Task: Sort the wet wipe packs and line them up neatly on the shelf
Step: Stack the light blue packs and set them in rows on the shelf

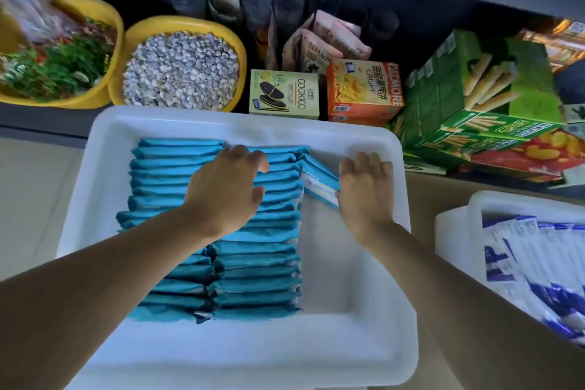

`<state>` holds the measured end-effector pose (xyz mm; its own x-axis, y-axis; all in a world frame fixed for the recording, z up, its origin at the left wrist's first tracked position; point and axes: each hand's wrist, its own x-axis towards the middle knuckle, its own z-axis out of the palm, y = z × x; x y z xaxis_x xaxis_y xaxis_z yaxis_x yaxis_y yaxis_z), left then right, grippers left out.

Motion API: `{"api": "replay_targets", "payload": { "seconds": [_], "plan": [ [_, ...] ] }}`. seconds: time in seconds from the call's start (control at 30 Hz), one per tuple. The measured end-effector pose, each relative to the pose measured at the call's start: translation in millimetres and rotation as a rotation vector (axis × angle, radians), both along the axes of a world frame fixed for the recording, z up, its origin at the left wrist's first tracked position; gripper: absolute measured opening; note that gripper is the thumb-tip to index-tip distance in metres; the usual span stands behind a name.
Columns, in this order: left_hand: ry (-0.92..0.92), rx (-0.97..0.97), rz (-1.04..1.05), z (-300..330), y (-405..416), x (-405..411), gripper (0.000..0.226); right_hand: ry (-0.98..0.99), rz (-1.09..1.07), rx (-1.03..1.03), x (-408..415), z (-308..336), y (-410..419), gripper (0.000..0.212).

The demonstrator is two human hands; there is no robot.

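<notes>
A white tray (104, 174) holds two rows of teal wet wipe packs (256, 266) standing on edge. My left hand (226, 190) lies over the far end of the rows, fingers spread and touching the pack tops. My right hand (367, 196) grips one tilted teal and white pack (318, 182) at the right end of the far row, fingers curled over its far side. The right part of the tray floor is bare.
A second white tray (459, 218) with blue and white packs (538, 269) sits at the right. Behind the tray the shelf holds two yellow bowls (186, 25), a cookie box (283, 93), an orange box (364, 89) and green boxes (474, 98).
</notes>
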<state>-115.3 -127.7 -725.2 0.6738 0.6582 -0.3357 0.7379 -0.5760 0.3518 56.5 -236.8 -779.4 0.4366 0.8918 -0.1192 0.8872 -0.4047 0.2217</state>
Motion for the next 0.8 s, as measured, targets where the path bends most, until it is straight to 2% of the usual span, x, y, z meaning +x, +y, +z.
{"api": "replay_targets", "payload": {
  "seconds": [0.3,0.53,0.63,0.73,0.8],
  "plan": [
    [-0.006,-0.013,-0.002,-7.0,-7.2,2.6,0.033,0.089,0.047,0.16,-6.0,-13.3,-25.9,0.053],
    [-0.036,-0.034,-0.026,-14.4,-7.4,12.5,0.033,0.24,-0.041,-0.057,-11.7,-13.2,-17.9,0.075],
    [-0.053,-0.066,-0.028,-14.9,-8.3,15.9,0.034,0.346,-0.068,-0.064,-12.2,-2.4,-20.4,0.066],
    [-0.127,-0.14,0.017,-14.4,-8.8,18.5,0.038,0.353,-0.073,0.063,-12.6,14.9,-29.5,0.058],
    [-0.224,-0.25,0.113,-7.6,-9.1,23.3,0.038,0.427,-0.088,0.168,-9.4,26.7,-38.0,0.05]
  ]
}}
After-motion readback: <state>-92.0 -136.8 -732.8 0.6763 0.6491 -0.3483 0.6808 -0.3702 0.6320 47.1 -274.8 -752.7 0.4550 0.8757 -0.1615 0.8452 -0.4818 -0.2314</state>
